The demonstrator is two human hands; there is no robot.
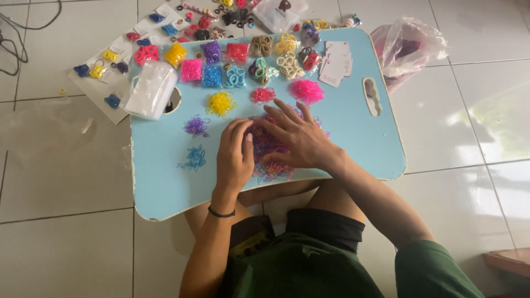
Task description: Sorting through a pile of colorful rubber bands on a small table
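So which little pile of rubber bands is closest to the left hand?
The blue pile, just left of the left hand. The purple pile and yellow pile lie farther up the board.

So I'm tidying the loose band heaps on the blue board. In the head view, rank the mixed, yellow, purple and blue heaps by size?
1. Mixed heap, under both hands, clearly largest.
2. Yellow heap.
3. Blue heap and purple heap look alike; I can't rank them.
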